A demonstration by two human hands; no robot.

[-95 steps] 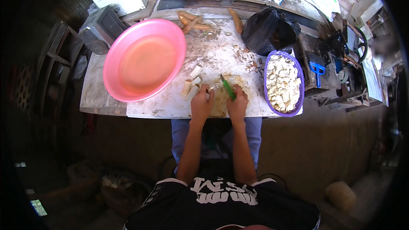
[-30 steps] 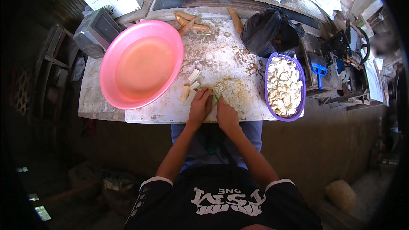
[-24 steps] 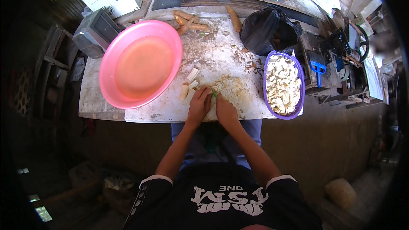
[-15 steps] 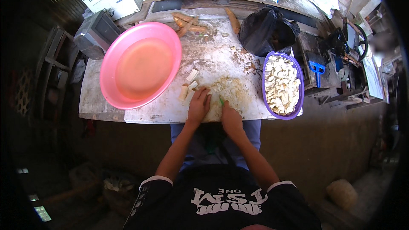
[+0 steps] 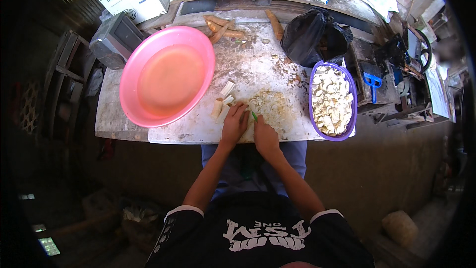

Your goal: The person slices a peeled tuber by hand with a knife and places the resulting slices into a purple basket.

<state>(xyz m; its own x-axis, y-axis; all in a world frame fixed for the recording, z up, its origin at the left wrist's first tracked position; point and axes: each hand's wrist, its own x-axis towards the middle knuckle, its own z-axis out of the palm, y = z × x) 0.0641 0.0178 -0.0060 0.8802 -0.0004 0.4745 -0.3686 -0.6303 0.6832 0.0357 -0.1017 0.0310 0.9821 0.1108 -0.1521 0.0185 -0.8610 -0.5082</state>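
My left hand (image 5: 234, 124) presses down near the table's front edge, fingers bent over a piece of peeled cassava that is mostly hidden beneath them. Just to its right, my right hand (image 5: 266, 136) grips a small knife with a green handle (image 5: 254, 116); the blade is too small to make out. Several white cassava chunks (image 5: 227, 88) lie beside and beyond my left hand. Thin pale scraps (image 5: 270, 103) cover the tabletop past the knife. Over to the right, a purple oval basket (image 5: 355, 104) is full of white cassava slices (image 5: 331, 102).
A large pink basin (image 5: 127, 97) of cloudy liquid stands on the left of the worn table (image 5: 171, 135). Unpeeled brown roots (image 5: 228, 33) lie toward the back. A black plastic bag (image 5: 300, 40) sits behind the basket, and a blue-handled tool (image 5: 371, 80) is farther right.
My right hand has shifted slightly left, bringing the knife closer to my left hand. The whole view has slid a little to the right.
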